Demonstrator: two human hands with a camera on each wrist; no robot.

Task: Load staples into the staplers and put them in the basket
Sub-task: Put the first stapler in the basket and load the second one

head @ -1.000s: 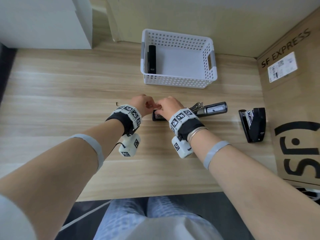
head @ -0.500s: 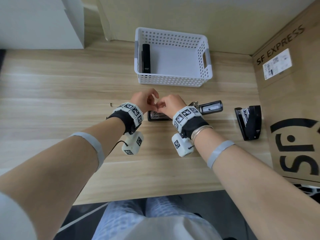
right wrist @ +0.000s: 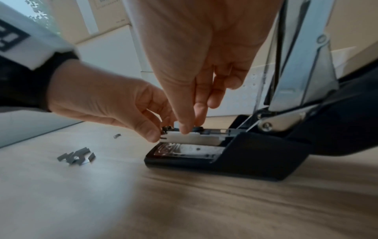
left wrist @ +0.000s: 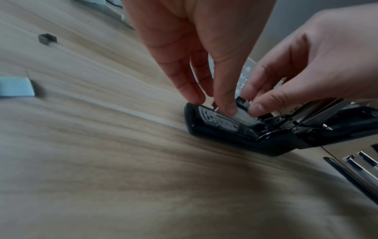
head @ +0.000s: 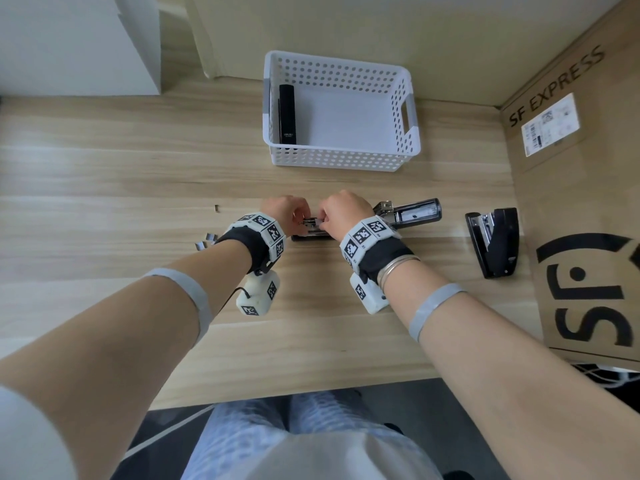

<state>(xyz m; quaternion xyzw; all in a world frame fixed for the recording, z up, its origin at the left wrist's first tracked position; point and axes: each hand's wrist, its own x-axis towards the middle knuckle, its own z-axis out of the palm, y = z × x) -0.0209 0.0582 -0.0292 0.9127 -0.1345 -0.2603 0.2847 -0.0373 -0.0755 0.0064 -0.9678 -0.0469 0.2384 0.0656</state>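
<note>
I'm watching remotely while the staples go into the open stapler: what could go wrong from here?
1. The staple strip is pinched only by fingertips of the left hand and right hand; it could slip or break apart above the open stapler.
2. Loose staple pieces lie nearby; a wrist might scatter them.

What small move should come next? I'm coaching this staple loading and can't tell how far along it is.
Probably ease the silver staple strip down into the open black stapler's channel: both hands' fingers pinch it at the front end, apparently not yet seated flat.
</note>
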